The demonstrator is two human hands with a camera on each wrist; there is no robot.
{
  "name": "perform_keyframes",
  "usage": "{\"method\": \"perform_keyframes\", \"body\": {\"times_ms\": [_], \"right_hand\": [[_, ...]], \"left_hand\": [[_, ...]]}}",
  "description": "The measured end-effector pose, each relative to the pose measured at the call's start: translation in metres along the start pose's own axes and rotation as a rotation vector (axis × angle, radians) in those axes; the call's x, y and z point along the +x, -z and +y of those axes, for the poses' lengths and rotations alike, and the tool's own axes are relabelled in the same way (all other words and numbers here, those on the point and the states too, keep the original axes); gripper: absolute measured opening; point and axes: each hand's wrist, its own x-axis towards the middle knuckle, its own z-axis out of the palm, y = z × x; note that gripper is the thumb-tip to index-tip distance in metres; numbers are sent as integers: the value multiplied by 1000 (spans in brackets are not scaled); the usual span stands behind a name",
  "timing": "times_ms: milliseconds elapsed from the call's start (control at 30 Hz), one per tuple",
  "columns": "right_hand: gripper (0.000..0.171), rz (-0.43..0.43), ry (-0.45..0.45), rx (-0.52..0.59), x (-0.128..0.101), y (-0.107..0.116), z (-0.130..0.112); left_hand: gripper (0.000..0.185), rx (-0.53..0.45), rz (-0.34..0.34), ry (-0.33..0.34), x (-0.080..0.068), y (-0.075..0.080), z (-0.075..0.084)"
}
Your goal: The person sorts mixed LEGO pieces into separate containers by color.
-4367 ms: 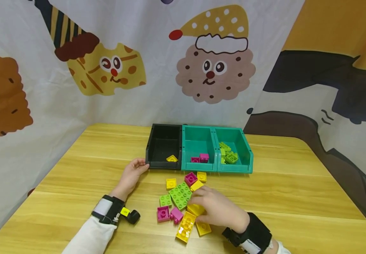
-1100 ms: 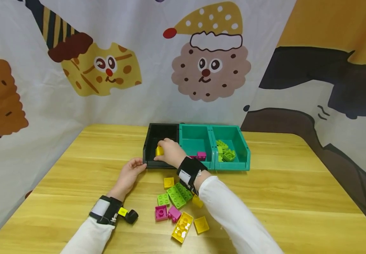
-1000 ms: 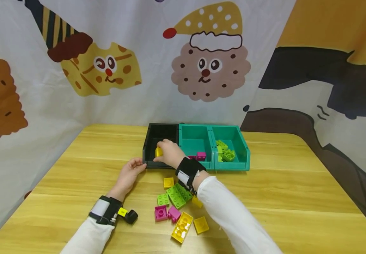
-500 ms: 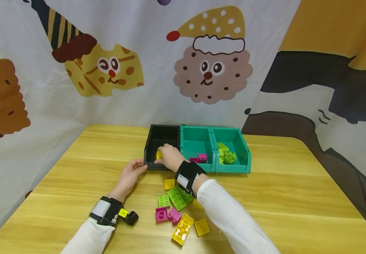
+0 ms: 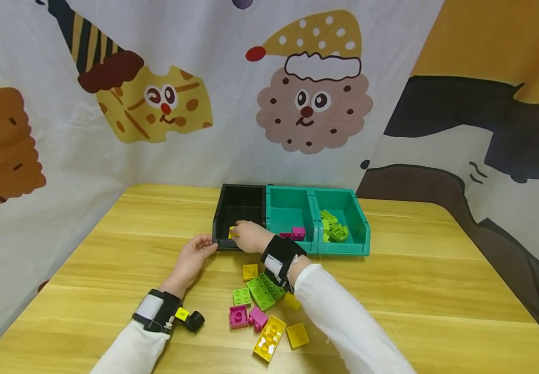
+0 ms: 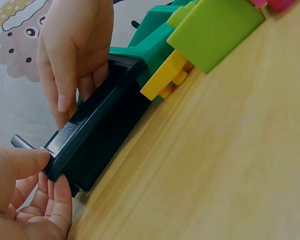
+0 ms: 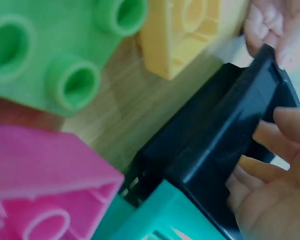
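Head view: the right hand (image 5: pixel 249 237) hangs over the black bin (image 5: pixel 239 200), fingers loose. The left hand (image 5: pixel 196 253) pinches the bin's corner.

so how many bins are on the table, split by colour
black bin: 1
teal bins: 2
total: 3
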Motion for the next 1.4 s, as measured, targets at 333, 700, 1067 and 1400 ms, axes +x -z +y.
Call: {"method": "perform_keyframes", "body": {"times_ms": [333, 700, 1067, 1400], "right_hand": [[29, 49, 14, 273, -35, 31, 6], [29, 148, 107, 569, -101, 44, 32], [30, 244, 103, 763, -140, 29, 52], [28, 292, 59, 778, -161, 19, 63]], "left_hand": [[24, 15, -1, 6, -2, -1, 3], [24, 28, 6, 9, 1, 1, -1], [23, 41, 9, 24, 3, 1, -3], [22, 40, 5, 10, 2, 1, -1]]}}
